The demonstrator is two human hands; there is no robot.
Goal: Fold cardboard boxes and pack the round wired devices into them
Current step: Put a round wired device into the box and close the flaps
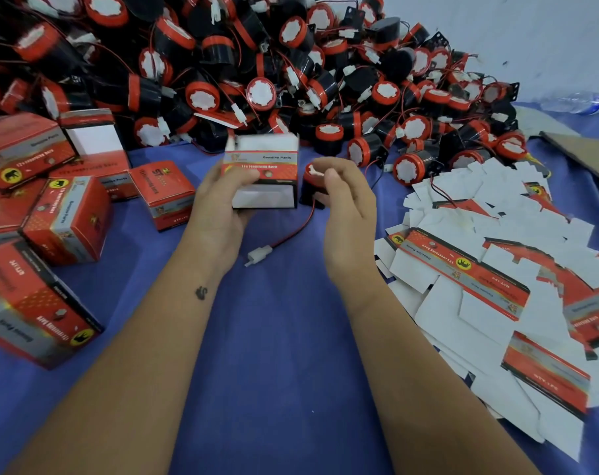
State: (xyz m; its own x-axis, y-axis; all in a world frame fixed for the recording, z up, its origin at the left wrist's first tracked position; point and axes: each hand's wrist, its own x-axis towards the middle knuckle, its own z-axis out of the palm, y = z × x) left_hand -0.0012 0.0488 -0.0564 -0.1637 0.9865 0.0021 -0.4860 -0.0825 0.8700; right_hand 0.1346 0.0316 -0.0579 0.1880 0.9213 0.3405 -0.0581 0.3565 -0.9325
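Blue tablecloth [284, 337]; pale wall [531, 36]

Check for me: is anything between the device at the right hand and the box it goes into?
Nothing visible. The device sits right beside the open box held by the left hand, with the right hand at it. Its wire and white plug trail loose on the blue cloth.

A blue cloth [284, 337] covers the surface in front of me, smooth and flat where it is bare. At its far right edge a clear plastic bottle [580, 102] lies on its side against the pale wall [513, 32]. Just below it, a plain brown cardboard sheet [585, 150] rests flat on the cloth, running out of my view at the right
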